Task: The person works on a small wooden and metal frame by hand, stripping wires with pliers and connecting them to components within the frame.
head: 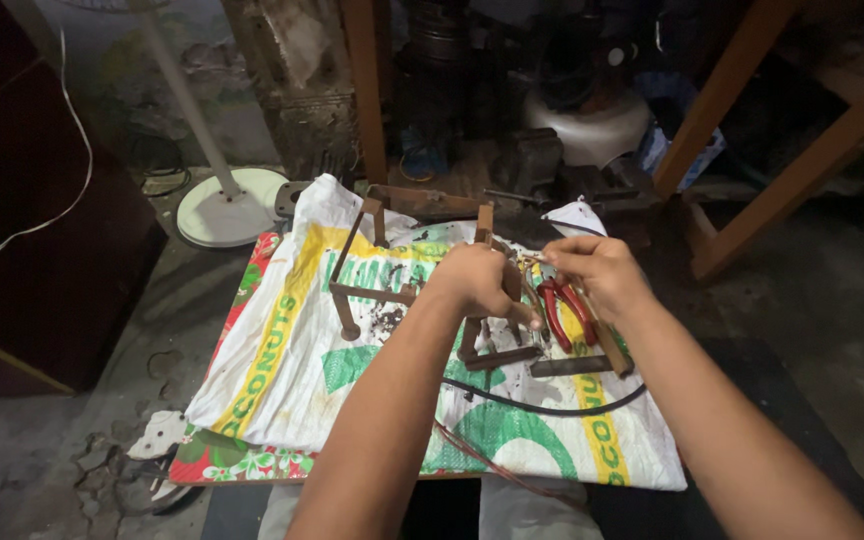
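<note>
Head view: left hand (477, 285) grips the rusty frame (392, 290) on the sack (282, 370), right hand (597, 270) pinches a thin wire (532, 262) above red pliers (564, 310); a slack pinch likely lets the wire slip.

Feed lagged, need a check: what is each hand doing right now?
Left hand: closed on the rusty metal frame.
Right hand: fingers pinched on something thin; cannot tell what. Red-handled pliers lie beneath it.

Left hand (474, 283) grips rusty metal frame (392, 290) on printed woven sack (282, 370), right hand (600, 272) pinches thin wire (529, 261) just above red-handled pliers (564, 310); black cable (542, 405) lies across sack nr. forearms.
</note>
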